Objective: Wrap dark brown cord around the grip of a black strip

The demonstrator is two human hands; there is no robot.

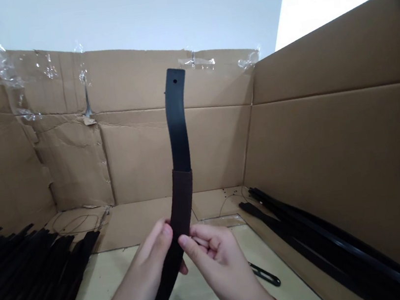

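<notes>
A long curved black plastic strip (177,123) stands up in front of me, with a small hole near its top end. Its lower part is inside a dark brown fabric sleeve (182,192), whose loose end hangs down toward the bottom of the view. My left hand (145,262) is closed round the sleeve from the left, thumb lying along its edge. From the right, my right hand (214,252) pinches the sleeve slightly lower, thumb on its front and fingers curled. Whether the strip reaches down between my hands is hidden by the fabric.
Many dark strips (34,272) lie piled at left. More long black strips (309,239) rest along the right cardboard wall (348,149). A black slotted handle (265,275) lies on the pale work surface (106,277), partly behind my right forearm. Taped cardboard (141,153) encloses the back.
</notes>
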